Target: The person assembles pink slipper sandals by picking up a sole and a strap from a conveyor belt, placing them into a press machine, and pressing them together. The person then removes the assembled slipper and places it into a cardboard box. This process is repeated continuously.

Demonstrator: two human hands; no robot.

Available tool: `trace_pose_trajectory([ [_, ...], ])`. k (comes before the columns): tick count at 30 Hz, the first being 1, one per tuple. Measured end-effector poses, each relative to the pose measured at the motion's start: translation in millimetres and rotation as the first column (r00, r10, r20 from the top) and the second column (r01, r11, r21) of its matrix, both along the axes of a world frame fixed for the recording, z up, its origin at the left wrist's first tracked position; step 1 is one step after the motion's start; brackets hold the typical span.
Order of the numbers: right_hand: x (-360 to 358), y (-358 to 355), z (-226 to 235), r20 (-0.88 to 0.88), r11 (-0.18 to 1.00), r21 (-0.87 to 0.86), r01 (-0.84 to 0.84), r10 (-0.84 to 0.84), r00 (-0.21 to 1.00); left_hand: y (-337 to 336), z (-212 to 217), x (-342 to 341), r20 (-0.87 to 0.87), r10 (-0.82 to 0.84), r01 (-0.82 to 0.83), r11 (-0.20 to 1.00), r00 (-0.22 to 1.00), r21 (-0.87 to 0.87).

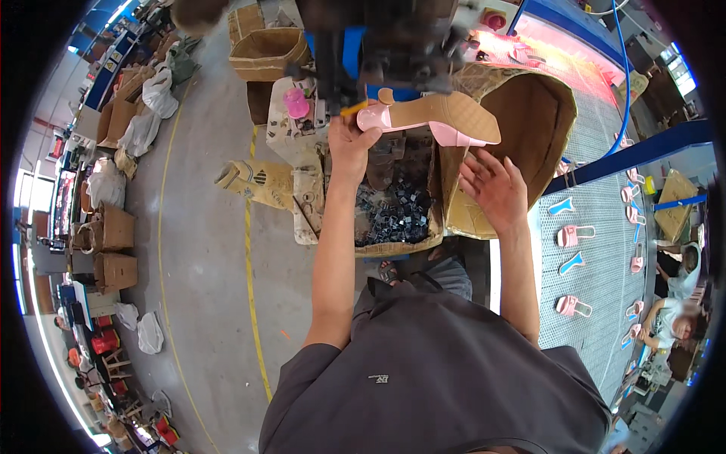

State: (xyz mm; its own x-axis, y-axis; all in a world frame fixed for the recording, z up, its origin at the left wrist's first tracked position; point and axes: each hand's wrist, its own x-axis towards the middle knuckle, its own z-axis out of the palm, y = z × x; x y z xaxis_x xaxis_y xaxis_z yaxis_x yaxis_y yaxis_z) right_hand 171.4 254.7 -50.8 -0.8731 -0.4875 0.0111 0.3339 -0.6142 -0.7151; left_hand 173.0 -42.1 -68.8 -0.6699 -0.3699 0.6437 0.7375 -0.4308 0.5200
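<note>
The left hand [349, 145] is wrapped tight around the heel end of one pink shoe [431, 119], holding it sole-up, right under the dark machine [393, 41] with little room above. The right hand [493, 189] is open, fingers spread, just under the shoe's toe and not touching it. The sole is tan and the block heel pink; one big cardboard box [529, 106] sits close behind, and several pink shoes lie on the conveyor belt [597, 257].

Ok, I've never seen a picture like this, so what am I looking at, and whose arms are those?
This is one view from a wide fisheye camera worn on a person's head, looking down, so edges bend. The arms are the wearer's own. The left hand has a grip on a pink heeled shoe, sole up, against a dark machine. The right hand is open beside it, holding nothing. Below sits a cardboard box of small dark parts. More pink shoes lie on a mesh conveyor belt at right.
</note>
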Motion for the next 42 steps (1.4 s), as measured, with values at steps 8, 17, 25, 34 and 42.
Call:
trace_pose_trajectory([
  [8, 20, 43, -36, -0.043, 0.994, 0.113, -0.009, 0.014, 0.999, -1, -16, -8, -0.011, -0.025, 0.026, 0.983, 1.000, 0.180],
  [17, 82, 147, -121, 0.127, 0.917, 0.279, 0.283, -0.328, 0.936, -31, -180, 48, 0.311, 0.701, -0.399, 0.652, 0.642, -0.645],
  [25, 66, 129, -73, 0.163, 0.956, -0.203, 0.210, -0.178, 0.970, -8, -275, 53, 0.334, 0.818, -0.105, 0.427, 0.468, -0.898],
  [34, 5, 30, 6, 0.049, 0.967, -0.244, -0.075, 0.089, 0.995, -5, -253, 54, 0.850, 0.187, -0.160, 0.979, 0.493, -0.123],
  [42, -2, -23, 29, 0.050, 0.974, -0.168, -0.153, 0.163, 0.985, -2, -238, 63, 0.619, -0.213, -0.252, 0.778, 0.756, 0.575],
])
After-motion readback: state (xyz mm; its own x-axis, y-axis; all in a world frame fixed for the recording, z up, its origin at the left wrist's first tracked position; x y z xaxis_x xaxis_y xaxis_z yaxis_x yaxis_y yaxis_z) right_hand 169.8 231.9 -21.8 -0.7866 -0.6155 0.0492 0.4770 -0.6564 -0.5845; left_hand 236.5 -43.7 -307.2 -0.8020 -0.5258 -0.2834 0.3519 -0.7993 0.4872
